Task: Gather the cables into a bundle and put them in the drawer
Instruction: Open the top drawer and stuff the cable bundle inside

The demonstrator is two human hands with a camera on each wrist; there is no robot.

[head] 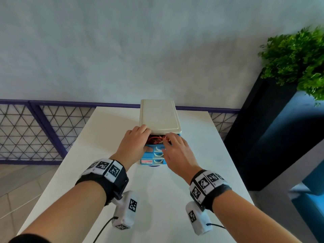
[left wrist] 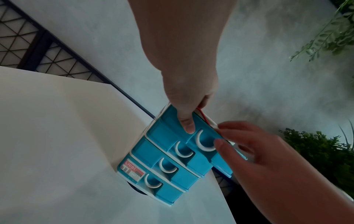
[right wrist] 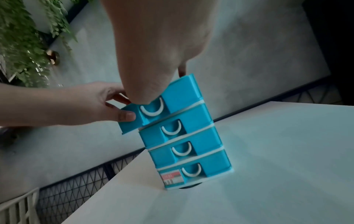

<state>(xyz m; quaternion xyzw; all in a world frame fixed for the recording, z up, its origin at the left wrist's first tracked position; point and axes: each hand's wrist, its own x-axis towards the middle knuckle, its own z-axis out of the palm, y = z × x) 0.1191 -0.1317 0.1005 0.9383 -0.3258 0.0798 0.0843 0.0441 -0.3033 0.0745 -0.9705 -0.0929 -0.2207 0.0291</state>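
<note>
A small drawer unit with a cream top [head: 158,116] and several blue drawers stands at the far middle of the white table [head: 157,199]. Its top drawer [head: 156,148] is pulled partly out, and red cables [head: 156,140] lie bundled inside it. My left hand [head: 135,142] grips the drawer's left end, thumb on the blue front [left wrist: 166,121] and fingers curled over the rim. My right hand [head: 175,149] holds the right end, thumb beside the white handle [right wrist: 151,112] and fingers reaching over the rim onto the cables. A red wire [left wrist: 203,115] shows at the rim.
The lower drawers [right wrist: 191,136] are closed. A dark round base [head: 154,166] shows under the unit. A wire-mesh fence [head: 26,134] runs behind and left of the table. A dark planter [head: 263,128] with a green plant [head: 298,55] stands to the right.
</note>
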